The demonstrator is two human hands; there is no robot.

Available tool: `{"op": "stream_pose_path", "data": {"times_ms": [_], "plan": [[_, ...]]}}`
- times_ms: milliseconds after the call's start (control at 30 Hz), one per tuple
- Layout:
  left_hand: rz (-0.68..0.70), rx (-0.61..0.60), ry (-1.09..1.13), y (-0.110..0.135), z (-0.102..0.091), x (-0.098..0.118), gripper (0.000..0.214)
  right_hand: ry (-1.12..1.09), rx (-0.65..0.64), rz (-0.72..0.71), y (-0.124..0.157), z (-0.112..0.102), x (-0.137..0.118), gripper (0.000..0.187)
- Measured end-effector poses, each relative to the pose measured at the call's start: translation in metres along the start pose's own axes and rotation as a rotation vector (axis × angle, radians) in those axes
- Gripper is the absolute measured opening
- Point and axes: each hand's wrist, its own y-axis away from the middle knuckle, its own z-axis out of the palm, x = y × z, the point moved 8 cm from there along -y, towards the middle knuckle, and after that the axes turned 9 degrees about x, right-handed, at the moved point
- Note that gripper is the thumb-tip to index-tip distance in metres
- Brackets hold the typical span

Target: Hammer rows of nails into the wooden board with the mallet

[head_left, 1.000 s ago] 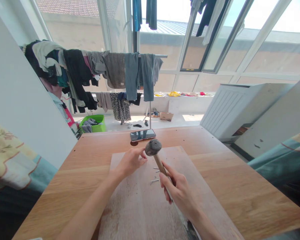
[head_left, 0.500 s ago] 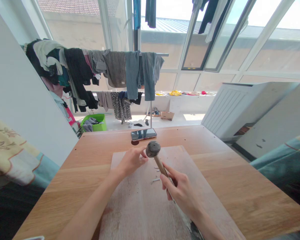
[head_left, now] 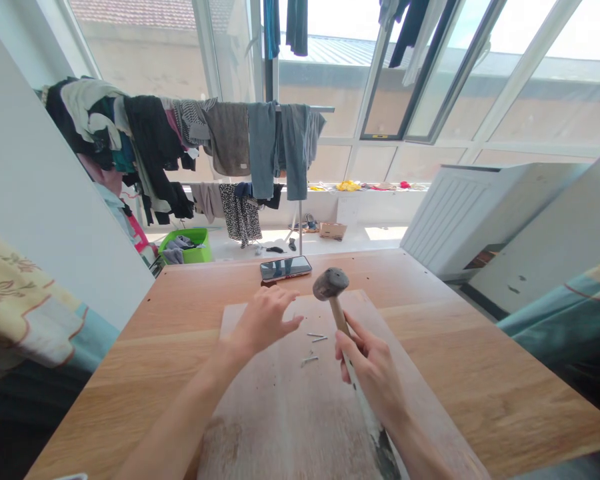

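Note:
My right hand (head_left: 367, 357) is wrapped round the handle of a mallet (head_left: 331, 285), whose dark rounded head is raised over the far part of a pale wooden board (head_left: 280, 413). Left of the mallet, my left hand (head_left: 267, 320) hovers above the board with fingers apart and nothing visible in them. Several small metal nails (head_left: 318, 338) lie on the board between my hands, with more nails (head_left: 309, 361) a little nearer to me. What is under my left palm is hidden.
The board rests on a wooden table (head_left: 145, 373). A phone (head_left: 286, 268) lies beyond the board, near the table's far edge. Past the table stand a rack of hanging clothes (head_left: 230, 140) and a green basket (head_left: 199, 245). Curtains (head_left: 25, 300) hang at the left.
My left hand has opened, its fingers spreading away from the board's far part. The mallet has moved to the right in my right hand, and the nails are now more exposed.

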Motion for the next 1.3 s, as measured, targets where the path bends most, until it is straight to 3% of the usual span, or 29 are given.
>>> {"op": "stream_pose_path", "data": {"times_ms": [67, 167, 233, 333, 433, 600, 700, 867, 1300], "plan": [[0.14, -0.017, -0.072, 0.0, 0.001, 0.024, 0.025, -0.041, 0.015, 0.004, -0.001, -0.002, -0.003, 0.071], [0.355, -0.155, -0.16, 0.008, 0.018, 0.06, 0.009, -0.076, 0.038, 0.012, -0.002, -0.005, -0.004, 0.07], [0.437, -0.235, -0.217, 0.015, 0.031, 0.073, 0.01, -0.085, 0.049, 0.015, -0.003, -0.006, -0.003, 0.07], [0.475, -0.256, -0.256, 0.019, 0.04, 0.08, 0.011, -0.096, 0.049, 0.022, -0.002, -0.004, -0.001, 0.073], [0.423, -0.206, -0.23, 0.015, 0.037, 0.073, 0.012, -0.096, 0.027, 0.013, -0.002, 0.0, -0.001, 0.072], [0.083, 0.025, 0.023, -0.002, 0.021, 0.033, 0.03, -0.1, 0.024, 0.017, -0.002, 0.001, 0.0, 0.072], [-0.026, 0.079, 0.146, -0.004, 0.021, 0.017, 0.026, -0.101, 0.023, 0.013, -0.002, 0.0, 0.0, 0.071], [-0.055, 0.074, 0.213, -0.004, 0.031, 0.014, 0.015, -0.096, 0.018, 0.024, -0.003, 0.0, 0.001, 0.07], [-0.074, 0.016, 0.151, -0.004, 0.034, 0.011, 0.015, -0.096, 0.005, 0.046, -0.001, 0.003, 0.002, 0.074]]}}
